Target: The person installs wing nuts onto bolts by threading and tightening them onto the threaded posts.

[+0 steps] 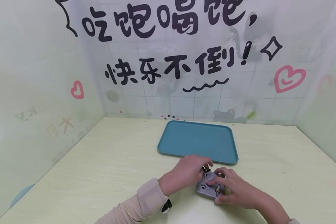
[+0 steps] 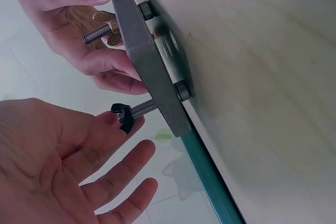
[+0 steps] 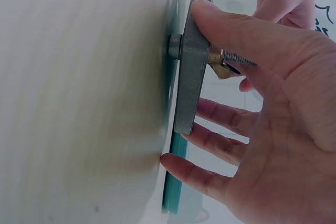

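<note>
A grey metal plate [image 1: 210,191] with holes and upright bolts sits low over the table, bolt heads on its underside. My right hand [image 1: 239,190] grips the plate at its edges, thumb on the near side and fingers spread across and beyond it. A brass wing nut [image 3: 216,64] is on the bolt beside that hand. At the tip of another threaded bolt [image 2: 145,109] is a black wing nut [image 2: 125,116]. My left hand [image 1: 188,170] pinches this nut between thumb and index finger, its other fingers loosely extended in the left wrist view.
A blue-green tray [image 1: 197,140] lies on the pale wooden table [image 1: 114,161] just behind the plate and hands. Printed sheet walls [image 1: 145,102] enclose the table at the back and both sides. A blue rounded shape [image 1: 21,195] shows at the left edge.
</note>
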{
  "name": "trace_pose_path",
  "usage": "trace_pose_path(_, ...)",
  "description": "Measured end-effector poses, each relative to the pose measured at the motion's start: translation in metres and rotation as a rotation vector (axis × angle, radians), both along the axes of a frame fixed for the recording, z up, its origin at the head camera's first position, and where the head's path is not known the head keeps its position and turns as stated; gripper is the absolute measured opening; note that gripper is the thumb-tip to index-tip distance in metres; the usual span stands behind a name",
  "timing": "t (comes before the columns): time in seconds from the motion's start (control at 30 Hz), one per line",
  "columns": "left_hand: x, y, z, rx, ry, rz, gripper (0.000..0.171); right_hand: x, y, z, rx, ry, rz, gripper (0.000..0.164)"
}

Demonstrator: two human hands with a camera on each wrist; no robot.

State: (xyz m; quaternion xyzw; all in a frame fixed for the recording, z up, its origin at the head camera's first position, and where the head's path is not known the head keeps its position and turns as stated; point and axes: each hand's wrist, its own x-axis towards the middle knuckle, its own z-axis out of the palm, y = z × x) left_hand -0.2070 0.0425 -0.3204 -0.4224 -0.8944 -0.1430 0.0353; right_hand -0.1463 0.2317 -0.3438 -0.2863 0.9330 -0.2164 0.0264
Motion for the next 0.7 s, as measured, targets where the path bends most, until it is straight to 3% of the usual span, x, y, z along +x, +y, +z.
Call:
trace_pose_path(0.2,0.0016,-0.0023,0.0017,-0.039,0.067,0.043,0.027,0.0006,-0.0002,0.0012,-0.003,-0.016,-0.001,0.041)
trace_pose_path(0.43,0.0006,-0.0013,0.0012,-0.044,0.051,0.035,0.017,-0.0001,0.0,-0.0007,-0.008,-0.005,0.006,0.041)
trace_pose_path(0.7,0.0012,-0.0021,-0.0002,-0.072,0.109,0.053,0.02,-0.0002,0.0002,-0.0027,-0.014,0.025,0.02,0.039)
